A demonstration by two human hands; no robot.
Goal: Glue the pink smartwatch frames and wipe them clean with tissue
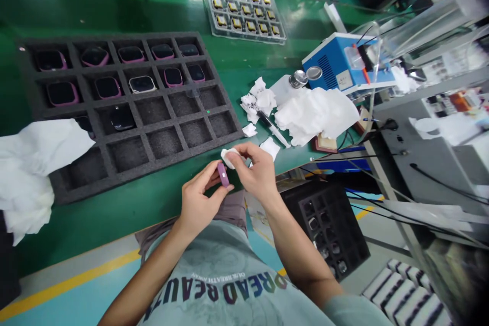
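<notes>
Between the thumb and fingers of my left hand (200, 196) is a small purple watch case (223, 174), held edge-up near the table's front edge. My right hand (255, 169) pinches a folded white wipe (228, 158) just beside the top of the case. Whether the wipe touches the case I cannot tell. Beyond my hands lies a dark foam tray (167, 151) whose back compartments hold several watch cases with black screens, mostly purple-edged, such as a purple watch case (63, 93) and a white-edged one (142, 84).
A clear tray of small yellow-topped parts (244, 9) sits farther back. To the right are crumpled wipes (311, 112), a syringe (273, 128), a round metal tin (298, 79) and a blue machine (336, 63). White cloth (34, 163) overlaps the foam tray's left corner. Below the table stands another black tray (324, 224).
</notes>
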